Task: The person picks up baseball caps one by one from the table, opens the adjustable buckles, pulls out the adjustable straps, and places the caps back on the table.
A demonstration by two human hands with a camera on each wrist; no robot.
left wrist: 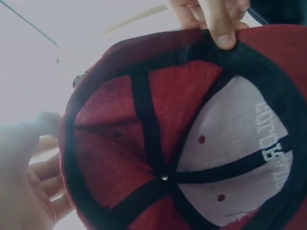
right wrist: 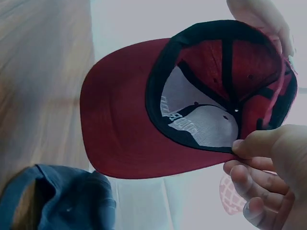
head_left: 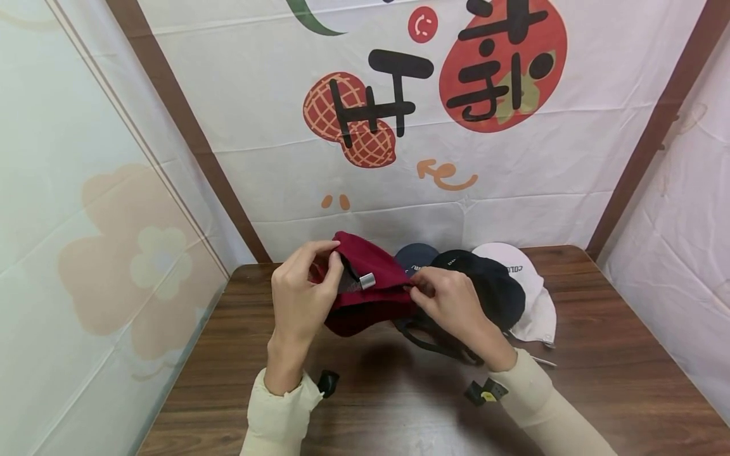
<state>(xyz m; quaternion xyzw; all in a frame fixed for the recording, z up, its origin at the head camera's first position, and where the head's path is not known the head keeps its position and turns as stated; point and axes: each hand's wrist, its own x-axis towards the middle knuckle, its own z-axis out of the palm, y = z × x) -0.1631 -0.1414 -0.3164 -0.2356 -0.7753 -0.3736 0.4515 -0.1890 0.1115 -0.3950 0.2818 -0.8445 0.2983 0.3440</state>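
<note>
Both hands hold a dark red baseball cap (head_left: 365,256) above the table. My left hand (head_left: 301,292) pinches its back edge between thumb and fingers, close to a silver strap buckle (head_left: 367,280). At the other side, my right hand (head_left: 453,299) pinches the rim where the brim begins. The right wrist view shows the cap's inside facing that camera, with black seam tape, a whitish panel backing (right wrist: 206,125) with stitched lettering, and the brim (right wrist: 124,112) pointing left. In the left wrist view the right thumb (left wrist: 223,36) presses on the black sweatband.
Behind and right of the hands, a dark blue cap (head_left: 415,254), a black cap (head_left: 495,288) and a white cap (head_left: 535,301) overlap on the wooden table (head_left: 211,392). A printed cloth (head_left: 274,171) hangs behind the table, with more cloth along both sides.
</note>
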